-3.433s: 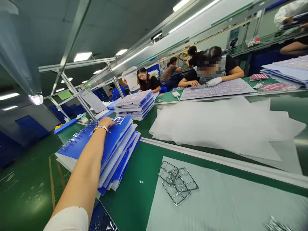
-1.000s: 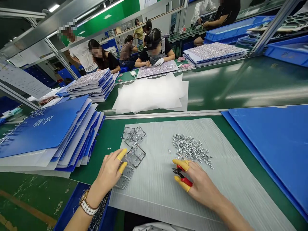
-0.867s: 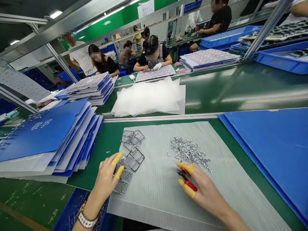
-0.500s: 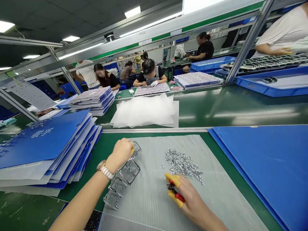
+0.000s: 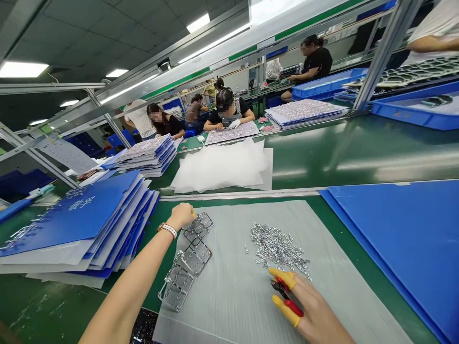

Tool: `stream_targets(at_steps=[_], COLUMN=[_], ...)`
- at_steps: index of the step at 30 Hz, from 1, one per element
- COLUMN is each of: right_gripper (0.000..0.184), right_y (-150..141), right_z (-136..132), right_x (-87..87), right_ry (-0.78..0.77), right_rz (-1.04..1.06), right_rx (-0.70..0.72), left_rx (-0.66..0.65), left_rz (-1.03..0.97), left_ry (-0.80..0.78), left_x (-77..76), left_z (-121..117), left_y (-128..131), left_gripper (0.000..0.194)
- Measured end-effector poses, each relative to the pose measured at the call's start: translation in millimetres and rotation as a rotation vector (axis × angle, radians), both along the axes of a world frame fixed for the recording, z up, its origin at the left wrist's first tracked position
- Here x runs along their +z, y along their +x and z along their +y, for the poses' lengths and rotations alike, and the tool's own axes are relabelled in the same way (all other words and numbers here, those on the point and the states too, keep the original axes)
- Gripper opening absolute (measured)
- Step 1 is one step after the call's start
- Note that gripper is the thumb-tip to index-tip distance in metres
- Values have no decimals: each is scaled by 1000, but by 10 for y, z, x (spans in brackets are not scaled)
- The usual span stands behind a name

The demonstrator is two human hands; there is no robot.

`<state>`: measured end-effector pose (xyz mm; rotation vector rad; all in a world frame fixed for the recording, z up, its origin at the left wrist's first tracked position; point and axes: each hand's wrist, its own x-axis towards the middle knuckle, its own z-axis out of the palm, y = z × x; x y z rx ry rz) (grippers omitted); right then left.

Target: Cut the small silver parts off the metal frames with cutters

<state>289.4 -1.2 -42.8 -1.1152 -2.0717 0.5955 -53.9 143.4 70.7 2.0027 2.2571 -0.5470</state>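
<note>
My left hand (image 5: pixel 182 214), with a yellow finger cot showing, is closed at the far end of a row of grey metal frames and appears to grip the farthest frame (image 5: pixel 205 220); most of its fingers are hidden. The other frames (image 5: pixel 196 257) lie and lean towards me, with small parts inside their bars. In my right hand (image 5: pixel 304 303) are small cutting pliers (image 5: pixel 293 306) with red handles, and yellow cots cover its thumb and finger. Just beyond the pliers, a pile of small shiny metal pieces (image 5: pixel 278 246) is spread on a pale sheet (image 5: pixel 229 286).
A stack of blue and white sheets (image 5: pixel 103 205) stands on the left, and blue boards (image 5: pixel 394 229) lie on the right. Across a metal rail are white sheets (image 5: pixel 222 165). Several co-workers sit farther back. A dark speckled tray (image 5: pixel 143 325) shows below the table edge.
My right hand has moved right and slightly down with the pliers. My left hand is a little farther away, uncovering more of the frames. The whole view has tilted slightly.
</note>
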Motion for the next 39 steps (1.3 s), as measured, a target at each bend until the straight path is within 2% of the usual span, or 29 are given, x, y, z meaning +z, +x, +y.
stream_targets(at_steps=[5,8,12,19,27,32,36,39], right_gripper=[33,36,38,36,37,35,34,36], right_y=[-129,-149,-141,-192,-214,-211,-136,0], right_z=[34,34,44,49,46,37,83,140], right_x=[-30,-48,-60,-74,-111,30,90,85], right_ry=[19,25,29,16,-8,-74,-22,26], right_rz=[-12,-13,-16,-14,7,-38,-70,-98], right_rx=[13,18,29,35,50,49,42,-22], left_rx=[58,76,84,55,59,61,71,96], left_rz=[12,9,-3,-24,-17,-8,-14,-25], left_ry=[-94,-125,-127,-65,-39,68,180,246], left_x=[-246,-333,-341,-234,-384,-251,-63,132], left_z=[32,19,-24,-102,-111,-137,-147,-171], left_y=[18,18,-52,-175,-45,-108,-246,-381], left_gripper=[31,31,30,28,28,22,20,23])
